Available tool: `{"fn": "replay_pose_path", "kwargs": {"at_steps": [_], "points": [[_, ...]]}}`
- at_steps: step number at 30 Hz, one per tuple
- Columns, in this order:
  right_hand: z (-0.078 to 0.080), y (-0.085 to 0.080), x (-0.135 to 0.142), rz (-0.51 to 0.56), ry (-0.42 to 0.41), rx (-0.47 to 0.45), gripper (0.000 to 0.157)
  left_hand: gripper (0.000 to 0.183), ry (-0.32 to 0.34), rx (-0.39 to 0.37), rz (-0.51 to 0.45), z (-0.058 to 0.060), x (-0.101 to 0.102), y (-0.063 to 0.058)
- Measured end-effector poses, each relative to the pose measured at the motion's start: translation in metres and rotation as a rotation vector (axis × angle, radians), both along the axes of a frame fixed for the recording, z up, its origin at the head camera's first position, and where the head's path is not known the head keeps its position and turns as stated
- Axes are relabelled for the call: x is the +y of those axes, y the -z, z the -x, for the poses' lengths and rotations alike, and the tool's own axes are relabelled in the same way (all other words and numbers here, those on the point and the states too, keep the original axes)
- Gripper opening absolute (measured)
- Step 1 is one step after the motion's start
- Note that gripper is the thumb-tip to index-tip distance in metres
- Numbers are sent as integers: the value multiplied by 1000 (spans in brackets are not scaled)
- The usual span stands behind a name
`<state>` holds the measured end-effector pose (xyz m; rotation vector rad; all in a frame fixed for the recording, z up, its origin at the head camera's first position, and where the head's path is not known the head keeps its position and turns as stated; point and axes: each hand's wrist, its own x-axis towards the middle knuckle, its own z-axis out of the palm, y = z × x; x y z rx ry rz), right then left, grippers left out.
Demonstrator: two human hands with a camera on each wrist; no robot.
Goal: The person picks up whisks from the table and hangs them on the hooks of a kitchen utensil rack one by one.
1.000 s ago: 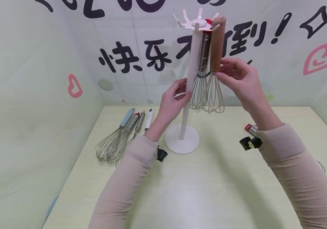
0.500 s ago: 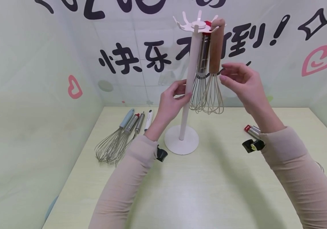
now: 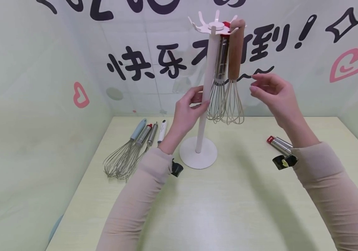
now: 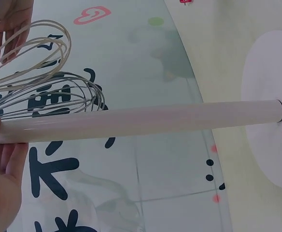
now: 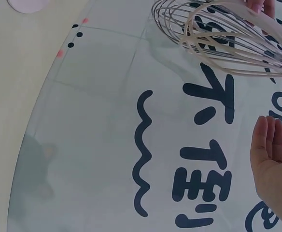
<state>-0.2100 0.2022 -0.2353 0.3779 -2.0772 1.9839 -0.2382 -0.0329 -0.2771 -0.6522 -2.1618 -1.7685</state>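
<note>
A white stand (image 3: pixel 208 73) with a ring of upturned hooks at its top stands upright on a round base. My left hand (image 3: pixel 189 108) grips its pole about halfway up, thumb in front and fingers behind. Two whisks hang from the hooks on the right side: a wooden-handled whisk (image 3: pixel 235 55) and, beside it, a steel-handled whisk (image 3: pixel 221 59) with a red end. To the right of the wooden handle my right hand (image 3: pixel 274 90) hovers apart from it, fingers loosely bent and holding nothing. The right wrist view shows this hand (image 5: pixel 274 164) below the whisk wires (image 5: pixel 228 38).
On the table's left lie several whisks, among them a blue-handled whisk (image 3: pixel 139 129) and a white-handled utensil (image 3: pixel 162 130). Another steel handle with a red end (image 3: pixel 280 144) lies at right, partly behind my right sleeve. A printed cloth (image 3: pixel 154 94) hangs behind the table.
My right hand has let go of the wooden-handled whisk and moved away to the right. The whisk stays hanging on the stand. My left hand keeps its grip on the pole.
</note>
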Motion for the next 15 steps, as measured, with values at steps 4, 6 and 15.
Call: {"fn": "replay_pose_path", "kwargs": {"at_steps": [4, 6, 15], "points": [[0, 5, 6, -42, 31, -16, 26, 40, -4, 1, 4, 0, -1, 0], [-1, 10, 11, -82, 57, -35, 28, 40, -8, 3, 1, 0, -2, 0], [2, 37, 34, -115, 112, -118, 30, 39, -19, -2, -27, -1, -4, -2]]}}
